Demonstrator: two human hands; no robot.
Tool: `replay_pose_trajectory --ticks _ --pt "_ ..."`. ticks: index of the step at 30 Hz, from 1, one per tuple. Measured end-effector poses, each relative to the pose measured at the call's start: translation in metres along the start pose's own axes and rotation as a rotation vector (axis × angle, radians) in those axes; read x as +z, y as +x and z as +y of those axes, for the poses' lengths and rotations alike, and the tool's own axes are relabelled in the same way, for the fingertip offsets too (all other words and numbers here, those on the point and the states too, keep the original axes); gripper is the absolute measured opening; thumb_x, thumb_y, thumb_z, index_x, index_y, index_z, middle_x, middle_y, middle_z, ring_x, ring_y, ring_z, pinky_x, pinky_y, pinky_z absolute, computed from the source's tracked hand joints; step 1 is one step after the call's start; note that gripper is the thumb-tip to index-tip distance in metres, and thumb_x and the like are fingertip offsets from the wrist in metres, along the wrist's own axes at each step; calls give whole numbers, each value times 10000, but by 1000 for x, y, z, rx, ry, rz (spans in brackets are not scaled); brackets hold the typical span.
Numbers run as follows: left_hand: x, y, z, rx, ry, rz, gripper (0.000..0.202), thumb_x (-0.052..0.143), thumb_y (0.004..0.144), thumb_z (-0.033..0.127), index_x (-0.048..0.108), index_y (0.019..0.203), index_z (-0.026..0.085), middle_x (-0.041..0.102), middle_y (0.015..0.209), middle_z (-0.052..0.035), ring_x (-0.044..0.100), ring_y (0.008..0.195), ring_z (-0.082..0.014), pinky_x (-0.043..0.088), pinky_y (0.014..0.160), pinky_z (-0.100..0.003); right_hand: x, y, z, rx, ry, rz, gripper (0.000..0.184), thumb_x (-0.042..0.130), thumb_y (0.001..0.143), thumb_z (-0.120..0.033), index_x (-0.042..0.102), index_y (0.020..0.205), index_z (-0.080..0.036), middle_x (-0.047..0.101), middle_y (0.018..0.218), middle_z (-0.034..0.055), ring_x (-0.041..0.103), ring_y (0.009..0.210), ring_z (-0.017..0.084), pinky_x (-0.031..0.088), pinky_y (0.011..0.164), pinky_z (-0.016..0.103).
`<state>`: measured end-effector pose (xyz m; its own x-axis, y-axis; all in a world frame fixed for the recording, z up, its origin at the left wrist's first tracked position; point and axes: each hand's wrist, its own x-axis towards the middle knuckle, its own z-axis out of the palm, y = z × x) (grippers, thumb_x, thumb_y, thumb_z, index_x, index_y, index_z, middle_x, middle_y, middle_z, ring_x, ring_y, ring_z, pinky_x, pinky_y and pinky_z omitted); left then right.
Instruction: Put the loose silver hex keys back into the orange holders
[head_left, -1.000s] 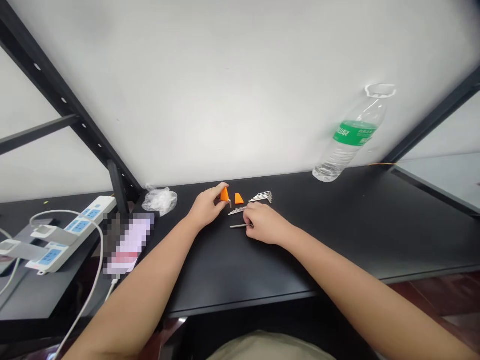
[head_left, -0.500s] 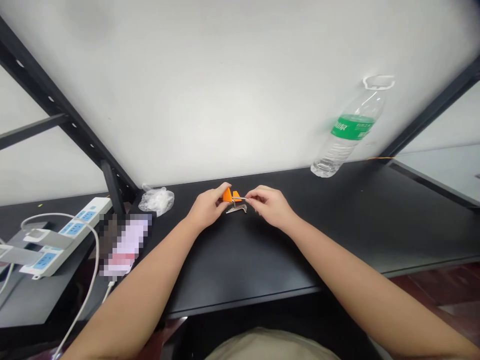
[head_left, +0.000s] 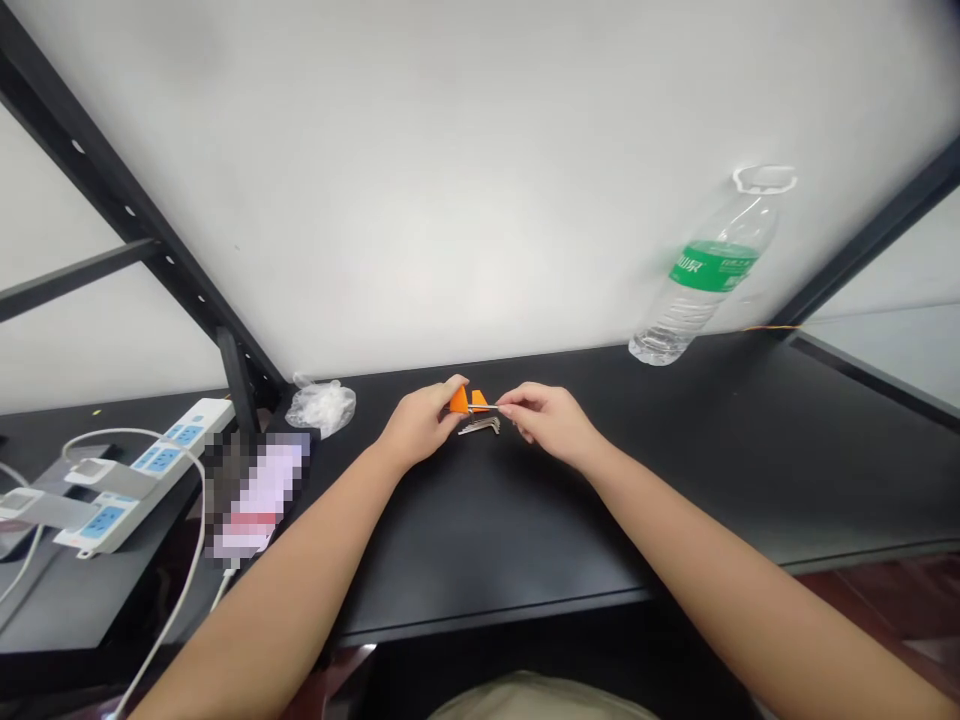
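Observation:
My left hand pinches an orange plastic hex key holder between thumb and fingers. Another orange part shows just to the right of it; whether the two are joined I cannot tell. A thin metal hex key lies level between my hands. Its right end is in the closed fingertips of my right hand, and its left end reaches the holder, where the exact contact is too small to make out. Several more hex keys lie together on the black table just below.
Against the wall on the black table sit a crumpled clear plastic bag at left and a large water bottle at right. A white power strip with cables and a blurred phone lie at left, beside a black metal frame.
The whole view has shifted slightly. The hex key has turned a little in my right fingers, and its bent end by the holder shows less clearly. Both hands keep their holds.

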<state>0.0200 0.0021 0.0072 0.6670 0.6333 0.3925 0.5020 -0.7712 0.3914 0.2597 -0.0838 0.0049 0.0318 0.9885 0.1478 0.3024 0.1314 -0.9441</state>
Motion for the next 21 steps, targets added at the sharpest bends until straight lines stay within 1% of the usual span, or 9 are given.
replay_pose_trajectory --ticks 3,6,8,10,12,17,21 --pt "0 0 2 31 -38 7 458 608 923 254 542 1375 290 695 1054 -17 659 849 -153 543 804 -265 -3 3 3 128 201 -32 323 760 836 -474 754 958 -174 575 615 -5 507 517 125 425 508 275" --pt "2 0 3 12 -61 5 459 616 922 270 538 1373 293 696 1099 -16 665 838 -144 553 807 -259 -5 6 5 177 354 -57 345 812 788 -470 742 913 -156 555 616 -10 468 516 106 401 485 256" --pt "3 0 3 -7 -75 6 467 612 924 280 525 1383 292 695 1149 -16 671 858 -142 559 830 -262 -5 7 5 190 386 -62 359 826 769 -473 736 902 -153 547 608 -13 457 512 103 394 474 251" --pt "4 0 4 -19 -85 11 466 604 928 289 519 1387 290 690 1192 -19 678 904 -147 563 861 -269 -6 7 5 174 345 -50 359 818 775 -478 735 907 -155 553 608 -10 469 508 107 400 472 253" --pt "4 0 5 -25 -93 14 454 593 934 302 522 1382 288 690 1200 -20 681 938 -154 565 877 -276 -6 6 3 133 250 -34 351 788 802 -484 736 932 -161 564 609 -8 491 503 114 409 476 256" --pt "2 0 11 -56 -109 -14 392 607 920 319 556 1307 286 708 1063 3 675 872 -152 570 821 -265 -9 0 -7 18 12 -42 326 685 877 -496 732 964 -185 576 605 -11 519 509 130 418 486 259" --pt "-1 0 16 -34 -135 -8 364 594 924 311 562 1285 275 705 1045 8 663 848 -139 569 814 -256 -13 -2 -11 -98 -88 -25 271 653 904 -453 739 929 -197 631 701 11 552 587 141 451 561 277"
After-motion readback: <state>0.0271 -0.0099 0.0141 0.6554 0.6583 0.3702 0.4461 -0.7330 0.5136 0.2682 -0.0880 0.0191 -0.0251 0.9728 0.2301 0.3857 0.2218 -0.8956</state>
